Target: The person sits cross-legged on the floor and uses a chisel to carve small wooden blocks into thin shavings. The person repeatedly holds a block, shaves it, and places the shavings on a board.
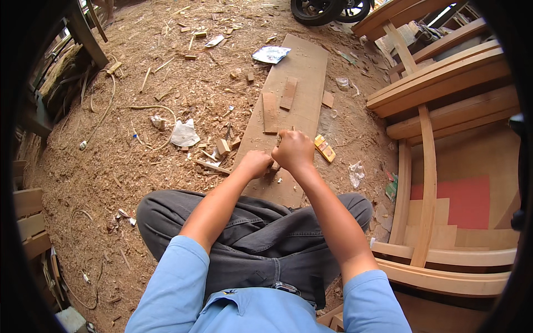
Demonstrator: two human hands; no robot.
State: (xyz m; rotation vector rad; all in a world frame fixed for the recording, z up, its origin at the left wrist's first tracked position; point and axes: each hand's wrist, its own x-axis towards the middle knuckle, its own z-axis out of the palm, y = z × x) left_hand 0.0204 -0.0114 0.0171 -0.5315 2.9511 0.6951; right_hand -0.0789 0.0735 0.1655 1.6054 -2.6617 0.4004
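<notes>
I sit cross-legged with both hands together over a long brown board (305, 66) that lies on the ground in front of me. My left hand (256, 165) is closed, and a small brown wooden piece (275, 167) shows at its fingers, between the hands. Just right of it and a little farther off, my right hand (294, 150) makes a fist around something mostly hidden, a thin tip of which sticks out above the knuckles. Two flat wooden pieces, one wider (270, 112) and one narrower (288, 93), rest on the board beyond my hands.
Wood shavings and offcuts cover the ground (183, 72). A yellow packet (325, 149) lies right of the board, a white-blue packet (271, 54) on its far left edge. A pale cable (175, 119) curls at left. Wooden frames (427, 183) stand at right; wheels (315, 10) show far off.
</notes>
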